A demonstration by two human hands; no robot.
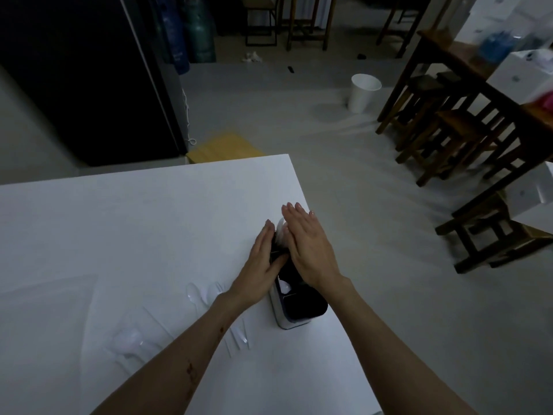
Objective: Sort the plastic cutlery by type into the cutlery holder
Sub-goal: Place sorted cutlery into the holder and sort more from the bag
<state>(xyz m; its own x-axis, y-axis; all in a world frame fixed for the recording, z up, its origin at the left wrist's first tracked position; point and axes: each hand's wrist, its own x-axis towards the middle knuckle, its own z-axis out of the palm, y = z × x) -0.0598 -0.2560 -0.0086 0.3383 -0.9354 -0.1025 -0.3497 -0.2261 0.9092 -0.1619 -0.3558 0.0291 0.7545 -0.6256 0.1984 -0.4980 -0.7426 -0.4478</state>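
Dim room: grey floor, white bin, wooden stools, dark cabinet beyond the white tabletop

The room is dim and bluish, and the flat white tabletop is the brightest surface, with soft, faint shadows. Wide-angle distortion bends the edges, and the white cardboard boxes at upper right are smeared with blur.

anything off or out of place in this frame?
Nothing damaged. Several clear pieces of cutlery lie loose on the white table, unsorted. Both hands, left and right, lie flat against the cutlery holder.
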